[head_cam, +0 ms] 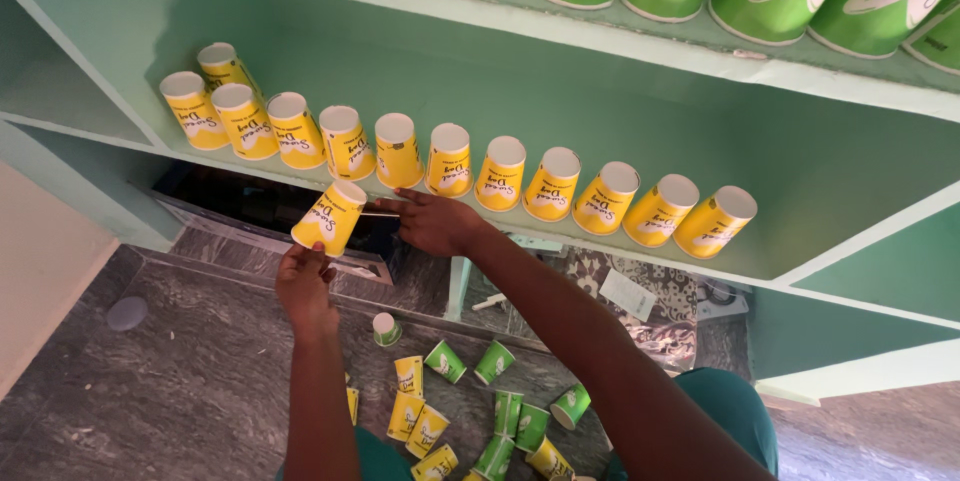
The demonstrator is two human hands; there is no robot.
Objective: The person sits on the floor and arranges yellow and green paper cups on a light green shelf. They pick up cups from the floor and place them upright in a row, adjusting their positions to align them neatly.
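Green shelf (600, 241): left hand (303, 286) holds yellow cup (330, 218) (upside down)

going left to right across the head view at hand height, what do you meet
grey disc on the floor → left hand → yellow cup it holds upside down → right hand at the shelf edge → white card lying below the shelf
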